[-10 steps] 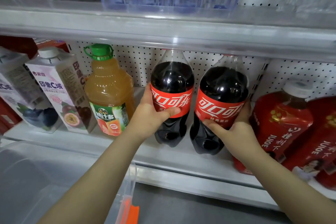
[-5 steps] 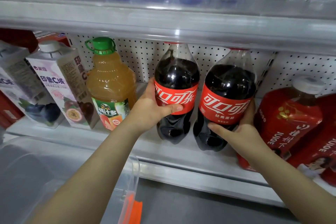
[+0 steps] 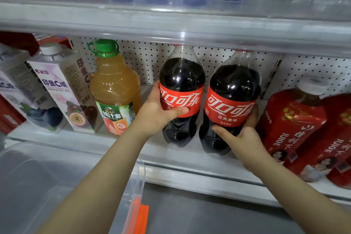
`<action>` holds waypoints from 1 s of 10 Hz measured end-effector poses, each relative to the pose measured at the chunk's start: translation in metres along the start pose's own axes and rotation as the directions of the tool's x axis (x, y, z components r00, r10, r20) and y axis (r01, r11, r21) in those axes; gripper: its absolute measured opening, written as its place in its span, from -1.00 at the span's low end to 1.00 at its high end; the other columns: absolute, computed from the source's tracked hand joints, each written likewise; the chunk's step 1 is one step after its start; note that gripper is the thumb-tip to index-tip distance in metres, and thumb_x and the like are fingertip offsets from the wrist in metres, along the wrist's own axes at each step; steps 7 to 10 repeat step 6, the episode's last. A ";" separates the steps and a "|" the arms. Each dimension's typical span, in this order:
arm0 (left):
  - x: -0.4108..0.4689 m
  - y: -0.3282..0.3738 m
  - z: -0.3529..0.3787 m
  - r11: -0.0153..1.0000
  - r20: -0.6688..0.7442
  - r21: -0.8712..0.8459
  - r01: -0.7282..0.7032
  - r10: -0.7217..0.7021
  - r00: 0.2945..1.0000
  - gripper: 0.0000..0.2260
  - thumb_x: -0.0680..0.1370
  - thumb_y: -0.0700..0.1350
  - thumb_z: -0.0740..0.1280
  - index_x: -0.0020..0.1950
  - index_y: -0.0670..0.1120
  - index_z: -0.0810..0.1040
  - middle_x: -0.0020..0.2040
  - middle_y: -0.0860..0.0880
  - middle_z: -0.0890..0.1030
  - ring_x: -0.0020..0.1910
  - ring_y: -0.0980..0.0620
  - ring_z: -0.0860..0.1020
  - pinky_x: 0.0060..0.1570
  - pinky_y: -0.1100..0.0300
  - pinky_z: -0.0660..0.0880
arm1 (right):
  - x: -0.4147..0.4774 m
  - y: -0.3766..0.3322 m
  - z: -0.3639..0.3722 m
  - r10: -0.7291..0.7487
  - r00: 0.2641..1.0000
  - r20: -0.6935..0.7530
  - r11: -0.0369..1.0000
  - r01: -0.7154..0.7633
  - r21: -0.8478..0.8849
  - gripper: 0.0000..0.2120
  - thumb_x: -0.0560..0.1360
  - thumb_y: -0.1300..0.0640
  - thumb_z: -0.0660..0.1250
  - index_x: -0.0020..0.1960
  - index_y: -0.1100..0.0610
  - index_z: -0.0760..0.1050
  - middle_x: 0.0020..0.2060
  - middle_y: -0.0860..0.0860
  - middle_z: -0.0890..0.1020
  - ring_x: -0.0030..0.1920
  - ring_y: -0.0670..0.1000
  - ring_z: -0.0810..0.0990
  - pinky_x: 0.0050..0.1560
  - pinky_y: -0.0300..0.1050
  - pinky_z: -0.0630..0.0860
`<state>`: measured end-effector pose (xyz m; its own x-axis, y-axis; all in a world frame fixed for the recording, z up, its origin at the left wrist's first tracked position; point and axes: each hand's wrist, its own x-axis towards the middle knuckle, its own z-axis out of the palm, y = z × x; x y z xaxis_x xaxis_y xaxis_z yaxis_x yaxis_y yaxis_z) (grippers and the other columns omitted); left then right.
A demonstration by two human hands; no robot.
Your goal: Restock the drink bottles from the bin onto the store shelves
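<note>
**Item 1: stock in hand, 2 bottles.**
- The left cola bottle [image 3: 181, 81] stands just right of the juice bottle [image 3: 114, 85].
- The right cola bottle [image 3: 234, 89] stands 1 place further right, with its side almost touching the first.
- Both bases appear to rest on the shelf [image 3: 190, 159]. Both caps are hidden behind the upper shelf [image 3: 171, 24].

**Item 2: hands.**
- The left hand [image 3: 157, 114] wraps the left cola bottle at its label, thumb across the front and fingers out of sight behind.
- The right hand [image 3: 245, 137] cups the right cola bottle from the side away from the juice bottle. Its thumb lies below the label and its fingers curl round the back.

**Step, as judged:** seating the pair in the row.
- Hold both until the bases sit flat.
- Slide them back toward the back panel [image 3: 148, 62], level with the juice bottle, labels facing front.
- Release 1 hand at a time.
- The necks reach close under the upper shelf, so push rather than lift.

**Item 3: surroundings.**
- Cartons [image 3: 62, 89] stand left of the juice bottle.
- Red bottles [image 3: 292, 119] stand far right of it, past both colas and near the right hand. A careless withdrawal could knock them.
- The clear bin [image 3: 141, 173] sits below and in front of the juice bottle. Its contents cannot be made out.
- An orange clip [image 3: 140, 216] shows at the bin's near edge.
</note>
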<state>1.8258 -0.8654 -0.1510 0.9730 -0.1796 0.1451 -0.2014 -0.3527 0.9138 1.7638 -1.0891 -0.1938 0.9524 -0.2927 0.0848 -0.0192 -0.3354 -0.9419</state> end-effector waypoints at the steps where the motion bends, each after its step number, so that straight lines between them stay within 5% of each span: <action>1: -0.001 0.003 0.000 1.000 0.001 0.011 -0.011 0.011 1.000 -0.21 0.39 -0.01 0.54 0.48 0.13 0.15 0.15 0.21 0.48 0.01 0.35 0.46 -0.16 0.52 0.39 | -0.001 -0.004 0.000 0.001 1.000 0.002 1.000 -0.001 -0.011 0.12 0.39 0.10 0.54 0.58 -0.07 -0.26 0.32 -0.03 0.43 0.26 -0.02 0.44 0.22 -0.11 0.40; 3: -0.009 0.006 0.006 0.998 0.008 -0.053 0.014 -0.014 1.000 -0.19 0.44 -0.04 0.50 0.54 0.10 0.08 0.23 0.14 0.46 0.07 0.26 0.47 -0.07 0.47 0.39 | -0.007 -0.014 -0.001 0.035 0.999 0.017 0.999 -0.035 -0.001 0.08 0.40 0.11 0.54 0.58 -0.08 -0.21 0.28 -0.09 0.40 0.24 -0.06 0.40 0.23 -0.12 0.38; 5: -0.055 0.005 0.013 0.982 -0.055 -0.162 0.100 -0.110 0.992 -0.38 0.51 0.15 0.39 0.51 0.08 0.26 0.41 0.13 0.43 0.38 0.13 0.39 0.38 0.09 0.33 | -0.046 -0.023 -0.005 0.116 0.993 0.018 0.990 -0.117 0.082 -0.32 0.55 -0.04 0.35 0.55 -0.05 0.08 0.31 -0.14 0.40 0.33 -0.07 0.38 0.30 -0.09 0.33; 6: -0.098 0.007 0.015 0.902 -0.104 -0.355 0.244 -0.298 0.949 -0.48 0.57 0.08 0.29 0.51 0.02 0.27 0.44 0.08 0.40 0.36 0.13 0.41 0.42 0.07 0.32 | -0.070 -0.020 -0.012 0.177 0.984 -0.030 0.967 -0.169 0.189 -0.57 0.61 -0.02 0.24 0.45 -0.05 0.27 0.37 -0.10 0.45 0.36 -0.03 0.42 0.39 -0.05 0.33; 10: -0.098 0.007 0.015 0.902 -0.104 -0.355 0.244 -0.298 0.949 -0.48 0.57 0.08 0.29 0.51 0.02 0.27 0.44 0.08 0.40 0.36 0.13 0.41 0.42 0.07 0.32 | -0.070 -0.020 -0.012 0.177 0.984 -0.030 0.967 -0.169 0.189 -0.57 0.61 -0.02 0.24 0.45 -0.05 0.27 0.37 -0.10 0.45 0.36 -0.03 0.42 0.39 -0.05 0.33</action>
